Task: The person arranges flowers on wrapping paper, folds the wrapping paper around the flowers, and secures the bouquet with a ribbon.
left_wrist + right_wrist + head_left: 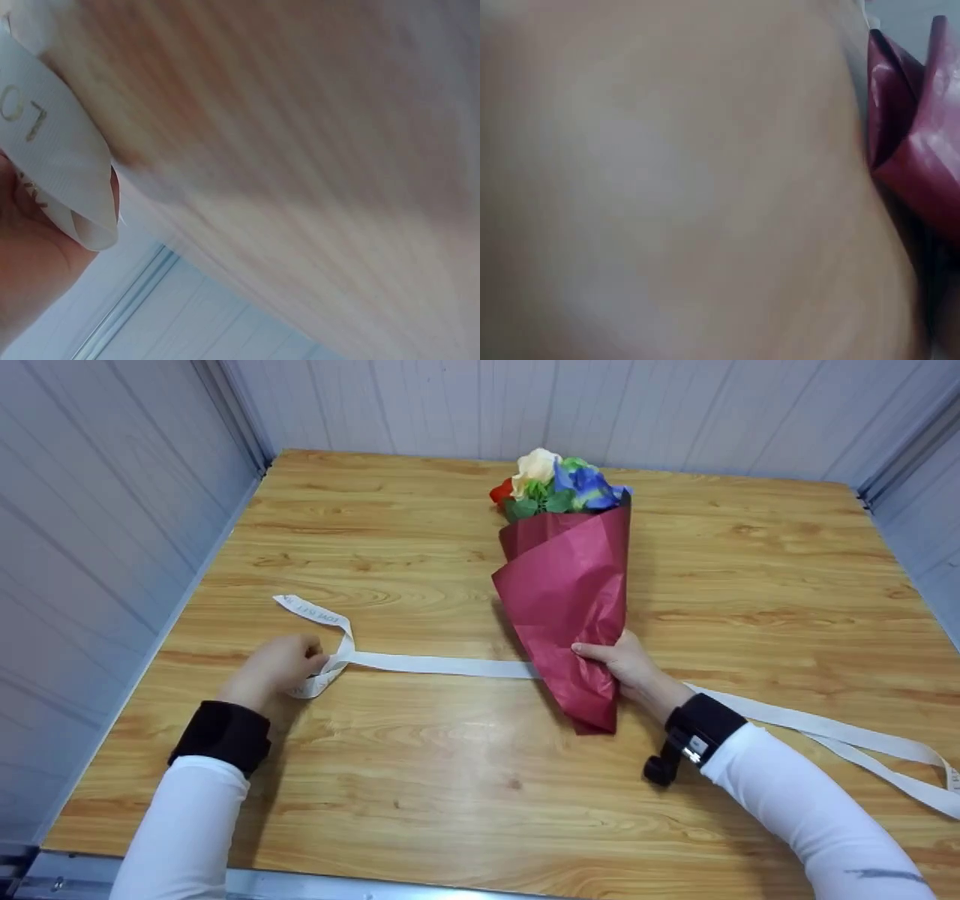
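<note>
One white ribbon [442, 664], pinched by the left hand [277, 665], runs under the bouquet [568, 570] the right hand [630, 664] grips

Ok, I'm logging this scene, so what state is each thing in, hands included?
Left hand: holds the white ribbon near its left end.
Right hand: grips the wrapping paper, thumb on top.
White ribbon: runs beneath the wrapping paper, not tied round it; curled near the left hand, folded back at right.
Wrapping paper: folded round the flowers.
Flowers: bunched, blooms showing.
Black wristbands: worn, one per arm.
</note>
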A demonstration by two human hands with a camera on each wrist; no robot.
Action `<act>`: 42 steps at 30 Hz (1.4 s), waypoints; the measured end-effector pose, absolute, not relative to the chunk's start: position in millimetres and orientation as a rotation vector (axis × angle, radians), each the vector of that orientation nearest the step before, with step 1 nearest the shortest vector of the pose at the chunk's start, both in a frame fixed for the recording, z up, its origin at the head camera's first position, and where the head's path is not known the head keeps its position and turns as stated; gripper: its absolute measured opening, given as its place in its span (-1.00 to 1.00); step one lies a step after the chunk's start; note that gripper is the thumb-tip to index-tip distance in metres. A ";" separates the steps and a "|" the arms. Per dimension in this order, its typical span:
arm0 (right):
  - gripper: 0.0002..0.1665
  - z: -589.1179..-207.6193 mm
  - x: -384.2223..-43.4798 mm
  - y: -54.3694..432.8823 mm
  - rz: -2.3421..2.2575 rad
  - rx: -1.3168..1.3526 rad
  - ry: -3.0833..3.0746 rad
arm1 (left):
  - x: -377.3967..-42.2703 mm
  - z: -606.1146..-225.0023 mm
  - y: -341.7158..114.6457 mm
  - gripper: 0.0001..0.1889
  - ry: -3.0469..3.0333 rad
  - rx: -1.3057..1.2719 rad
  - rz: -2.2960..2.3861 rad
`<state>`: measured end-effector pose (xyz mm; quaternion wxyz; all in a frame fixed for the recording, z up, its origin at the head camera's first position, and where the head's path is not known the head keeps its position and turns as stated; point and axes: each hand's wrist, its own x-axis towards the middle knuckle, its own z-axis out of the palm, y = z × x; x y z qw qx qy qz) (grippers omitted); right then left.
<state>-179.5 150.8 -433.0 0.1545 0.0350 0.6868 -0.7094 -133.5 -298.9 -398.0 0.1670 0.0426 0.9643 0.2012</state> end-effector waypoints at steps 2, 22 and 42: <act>-0.57 -432.8 -184.1 148.6 -1.956 0.082 2.066 | -133.0 -398.3 -299.7 -0.75 2.742 0.120 0.575; -0.09 -412.4 -180.2 144.9 -1.296 -0.025 2.675 | -119.1 -384.5 -307.8 -0.65 2.576 0.233 0.703; -0.59 -408.0 -169.3 156.7 -1.172 -0.663 2.650 | -115.5 -378.0 -324.3 -0.80 2.613 0.132 0.722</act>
